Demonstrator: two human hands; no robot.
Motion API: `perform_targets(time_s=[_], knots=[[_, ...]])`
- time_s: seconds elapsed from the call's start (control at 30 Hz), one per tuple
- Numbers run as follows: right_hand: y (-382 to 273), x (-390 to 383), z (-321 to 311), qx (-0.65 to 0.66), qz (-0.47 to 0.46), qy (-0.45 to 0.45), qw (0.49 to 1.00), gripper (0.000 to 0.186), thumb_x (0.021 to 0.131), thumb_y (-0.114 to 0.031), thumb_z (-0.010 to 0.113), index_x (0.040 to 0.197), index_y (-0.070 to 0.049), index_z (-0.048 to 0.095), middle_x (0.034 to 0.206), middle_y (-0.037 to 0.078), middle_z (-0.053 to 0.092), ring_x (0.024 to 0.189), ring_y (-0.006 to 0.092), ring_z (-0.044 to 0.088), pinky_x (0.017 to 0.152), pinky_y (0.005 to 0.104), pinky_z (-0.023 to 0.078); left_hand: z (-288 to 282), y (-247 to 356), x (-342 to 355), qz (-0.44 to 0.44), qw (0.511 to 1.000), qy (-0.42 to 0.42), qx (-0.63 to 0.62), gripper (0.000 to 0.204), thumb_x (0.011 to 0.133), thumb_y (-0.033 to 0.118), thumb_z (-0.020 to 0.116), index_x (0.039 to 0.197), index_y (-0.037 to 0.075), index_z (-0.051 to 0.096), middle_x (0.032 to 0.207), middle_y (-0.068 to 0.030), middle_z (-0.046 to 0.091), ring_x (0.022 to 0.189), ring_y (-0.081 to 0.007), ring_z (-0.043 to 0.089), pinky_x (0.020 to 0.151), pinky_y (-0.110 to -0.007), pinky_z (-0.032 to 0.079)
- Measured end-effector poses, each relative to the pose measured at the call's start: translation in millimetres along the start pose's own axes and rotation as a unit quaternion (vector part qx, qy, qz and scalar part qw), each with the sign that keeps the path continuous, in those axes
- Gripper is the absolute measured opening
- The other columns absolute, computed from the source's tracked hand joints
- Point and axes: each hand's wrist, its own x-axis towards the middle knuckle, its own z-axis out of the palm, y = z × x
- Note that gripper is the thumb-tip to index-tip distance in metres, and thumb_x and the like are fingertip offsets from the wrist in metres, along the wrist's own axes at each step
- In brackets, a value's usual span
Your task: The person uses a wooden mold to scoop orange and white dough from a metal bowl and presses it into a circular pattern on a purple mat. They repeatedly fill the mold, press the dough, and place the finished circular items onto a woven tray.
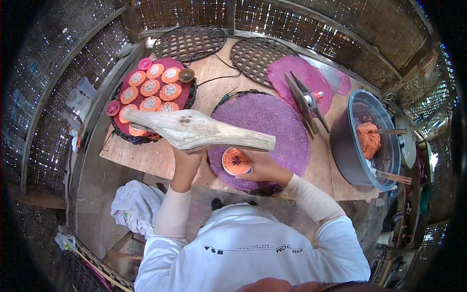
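A long, pale piece of carved wood [194, 129] is raised above the table, thick in the middle and narrower at its ends. My left hand [187, 158] reaches up beneath it and seems to grip it; the wood hides the fingers. Low over a round purple mat [272, 121], my right hand [260, 165] curls around a small white-rimmed round mould [236, 161]. Orange shreds fill the mould, with a dark purple spot in their middle.
At left, a basket tray with dark pink cloth [163, 65] bears several orange discs with whitish centres [150, 87]. A grey-blue tub [345, 146] at right holds an orange mass [368, 140]. Wooden tongs [300, 102] lie beyond the mat. Woven lattice trays [189, 41] stand at the back.
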Motion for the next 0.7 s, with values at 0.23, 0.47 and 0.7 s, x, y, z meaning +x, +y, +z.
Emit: perform_targets(time_s=[0.23, 0.47, 0.7], knots=[[7.2, -0.2, 3.8, 0.035, -0.006, -0.003, 0.999, 0.079, 0.061, -0.038, 0.072, 0.126, -0.005, 0.040, 0.125, 0.022, 0.041, 0.114, 0.0379, 0.039, 0.095, 0.0429, 0.033, 1.5, -10.0, -4.6, -0.034, 0.998, 0.023, -0.036, 0.052, 0.062, -0.002, 0.073, 0.108, -0.002, 0.049, 0.100, -0.0087, 0.058, 0.090, -0.0173, 0.056, 0.081, -0.028, 0.045], [10.1, -37.1, -51.9, 0.073, 0.053, 0.093, 0.992, 0.087, 0.063, -0.030, 0.074, 0.133, -0.003, 0.030, 0.129, 0.022, 0.038, 0.117, 0.0385, 0.036, 0.098, 0.0436, 0.029, -9.5, -28.0, -4.4, 0.073, 0.991, 0.054, 0.098, 0.036, 0.069, 0.009, 0.070, 0.102, 0.003, 0.059, 0.102, -0.0102, 0.060, 0.094, -0.0210, 0.056, 0.084, -0.033, 0.042], [1.0, -65.8, -33.6, 0.047, 0.092, 0.137, 0.985, 0.076, 0.073, -0.027, 0.067, 0.131, 0.001, 0.029, 0.130, 0.023, 0.036, 0.120, 0.0376, 0.035, 0.100, 0.0417, 0.028, 12.4, -48.5, -8.7, 0.313, 0.922, 0.045, 0.222, 0.048, 0.072, 0.021, 0.069, 0.114, 0.004, 0.053, 0.115, -0.0099, 0.055, 0.105, -0.0255, 0.052, 0.093, -0.038, 0.037]])
